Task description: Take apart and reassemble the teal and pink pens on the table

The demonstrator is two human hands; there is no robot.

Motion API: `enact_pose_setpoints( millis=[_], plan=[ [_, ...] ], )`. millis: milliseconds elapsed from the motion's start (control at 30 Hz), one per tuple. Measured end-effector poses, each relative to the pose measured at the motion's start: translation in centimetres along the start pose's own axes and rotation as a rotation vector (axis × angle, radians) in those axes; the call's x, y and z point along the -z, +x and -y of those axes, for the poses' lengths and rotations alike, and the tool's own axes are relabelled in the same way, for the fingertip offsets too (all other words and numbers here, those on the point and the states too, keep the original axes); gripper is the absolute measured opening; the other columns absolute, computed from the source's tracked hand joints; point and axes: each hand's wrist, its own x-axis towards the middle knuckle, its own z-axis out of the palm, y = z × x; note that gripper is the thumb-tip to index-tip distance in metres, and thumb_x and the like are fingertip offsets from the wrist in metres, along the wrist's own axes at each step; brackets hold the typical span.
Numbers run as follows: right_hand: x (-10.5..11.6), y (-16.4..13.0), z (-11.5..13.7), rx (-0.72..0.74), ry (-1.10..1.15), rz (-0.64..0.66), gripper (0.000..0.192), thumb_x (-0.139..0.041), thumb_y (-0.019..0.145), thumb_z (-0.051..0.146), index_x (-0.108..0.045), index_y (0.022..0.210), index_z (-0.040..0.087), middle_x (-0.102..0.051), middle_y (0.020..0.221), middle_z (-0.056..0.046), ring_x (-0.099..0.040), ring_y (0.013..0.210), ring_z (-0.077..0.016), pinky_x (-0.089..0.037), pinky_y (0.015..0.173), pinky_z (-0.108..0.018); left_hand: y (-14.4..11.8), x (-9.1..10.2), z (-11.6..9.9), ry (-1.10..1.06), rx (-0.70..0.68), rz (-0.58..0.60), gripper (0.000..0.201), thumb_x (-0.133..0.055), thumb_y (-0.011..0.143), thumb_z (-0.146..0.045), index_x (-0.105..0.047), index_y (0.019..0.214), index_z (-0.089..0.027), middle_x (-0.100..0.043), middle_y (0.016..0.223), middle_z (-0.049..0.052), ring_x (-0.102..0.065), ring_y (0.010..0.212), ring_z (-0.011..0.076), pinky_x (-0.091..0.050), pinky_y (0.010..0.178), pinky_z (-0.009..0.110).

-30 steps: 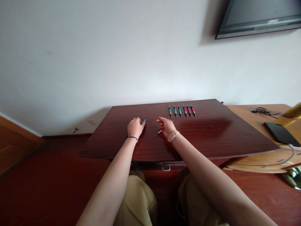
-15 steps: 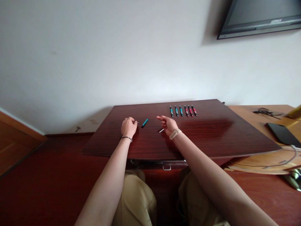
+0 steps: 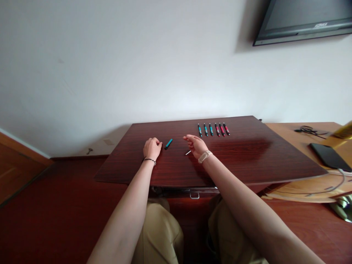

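The left hand (image 3: 152, 148) is resting loosely curled on the dark red wooden worktop (image 3: 247, 154), holding nothing that shows, just beside a short teal plastic pen barrel (image 3: 168, 143). The right hand (image 3: 195, 145) is hovering half open and empty, near a thin silvery pen refill (image 3: 188, 152). Both parts are looking light, stiff and apt to roll; each is best pinched at mid-length.

Four teal pens (image 3: 205, 129), three red pens (image 3: 221, 129)
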Motion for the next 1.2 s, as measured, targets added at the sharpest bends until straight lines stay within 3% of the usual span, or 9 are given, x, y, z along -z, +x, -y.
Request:
enact_pose_setpoints(
  millis=[100, 200, 300, 400, 533, 700, 967, 1133, 1200],
  plan=[
    [0.1, 0.0, -0.1, 0.003, -0.013, 0.024, 0.025, -0.087, 0.078, 0.019, -0.063, 0.078, 0.018, -0.078, 0.085, -0.004, -0.035, 0.051, -0.0046, -0.026, 0.041, -0.017, 0.0, 0.0, 0.0, -0.024, 0.009, -0.006, 0.019, -0.069, 0.096, -0.041, -0.071, 0.087, -0.025, -0.073, 0.106, 0.011, -0.067, 0.103, 0.0282, -0.051, 0.089, 0.037],
    [0.2, 0.2, -0.2, 0.011, -0.046, 0.052, 0.032, -0.092, 0.078, 0.028, -0.062, 0.074, 0.018, -0.068, 0.070, 0.000, -0.029, 0.048, -0.0039, -0.019, 0.039, -0.018, 0.1, 0.3, -0.1, -0.136, 0.009, -0.060, 0.022, -0.064, 0.099, -0.042, -0.071, 0.089, -0.024, -0.074, 0.104, 0.010, -0.069, 0.097, 0.0259, -0.052, 0.090, 0.036],
    [0.3, 0.4, -0.3, -0.013, -0.063, 0.056, 0.042, -0.097, 0.074, 0.035, -0.058, 0.070, 0.018, -0.054, 0.059, 0.006, -0.025, 0.046, -0.0029, -0.015, 0.039, -0.020, -0.1, 0.9, -0.9, -0.345, -0.108, -0.077, 0.021, -0.061, 0.101, -0.039, -0.072, 0.096, -0.022, -0.077, 0.103, 0.008, -0.070, 0.095, 0.0221, -0.053, 0.092, 0.034],
    [0.3, 0.4, -0.3, -0.041, -0.058, 0.066, 0.045, -0.098, 0.073, 0.036, -0.057, 0.071, 0.018, -0.055, 0.061, 0.007, -0.026, 0.046, -0.0023, -0.015, 0.039, -0.020, -0.7, 1.5, -2.8, -0.562, -0.258, 0.017, 0.022, -0.062, 0.100, -0.041, -0.073, 0.102, -0.022, -0.079, 0.106, 0.006, -0.072, 0.095, 0.0204, -0.055, 0.088, 0.032],
    [0.2, 0.4, -0.6, -0.061, -0.046, 0.098, 0.042, -0.097, 0.073, 0.035, -0.059, 0.074, 0.018, -0.061, 0.068, 0.005, -0.028, 0.046, -0.0018, -0.014, 0.039, -0.019, -1.9, 1.8, -6.1, -0.700, -0.344, 0.081, 0.018, -0.069, 0.097, -0.037, -0.074, 0.106, -0.022, -0.080, 0.107, 0.006, -0.074, 0.096, 0.0202, -0.055, 0.082, 0.031],
    [0.4, 0.3, -0.8, -0.055, -0.083, 0.144, 0.041, -0.096, 0.073, 0.039, -0.062, 0.075, 0.017, -0.061, 0.068, 0.005, -0.030, 0.047, -0.0016, -0.014, 0.040, -0.017, -2.5, 1.6, -8.5, -0.756, -0.414, 0.099, 0.011, -0.066, 0.098, -0.029, -0.074, 0.102, -0.022, -0.080, 0.104, 0.005, -0.074, 0.092, 0.0185, -0.056, 0.082, 0.030],
    [0.5, 0.2, -0.5, -0.062, -0.056, 0.181, 0.034, -0.091, 0.080, 0.034, -0.062, 0.076, 0.016, -0.062, 0.069, 0.004, -0.029, 0.047, -0.0019, -0.015, 0.040, -0.016, -2.3, 1.0, -9.4, -0.853, -0.412, 0.130, 0.010, -0.064, 0.098, -0.028, -0.070, 0.100, -0.020, -0.079, 0.101, 0.006, -0.075, 0.093, 0.0186, -0.058, 0.087, 0.031],
    [0.3, 0.3, 0.0, -0.143, 0.034, 0.035, 0.011, -0.071, 0.093, 0.014, -0.064, 0.085, 0.016, -0.067, 0.071, -0.001, -0.033, 0.046, -0.0038, -0.023, 0.037, -0.014, -1.8, 0.9, -9.0, -0.768, -0.416, -0.016, 0.007, -0.066, 0.097, -0.025, -0.072, 0.097, -0.021, -0.078, 0.103, 0.005, -0.072, 0.093, 0.0187, -0.057, 0.088, 0.031],
    [0.4, 0.4, 0.4, -0.170, 0.108, -0.030, 0.013, -0.064, 0.092, 0.006, -0.061, 0.087, 0.018, -0.065, 0.070, 0.000, -0.036, 0.045, -0.0049, -0.027, 0.037, -0.013, -1.5, 0.7, -8.5, -0.674, -0.400, -0.046, 0.008, -0.065, 0.098, -0.023, -0.072, 0.097, -0.022, -0.079, 0.102, 0.004, -0.072, 0.091, 0.0187, -0.055, 0.088, 0.031]
  ],
)
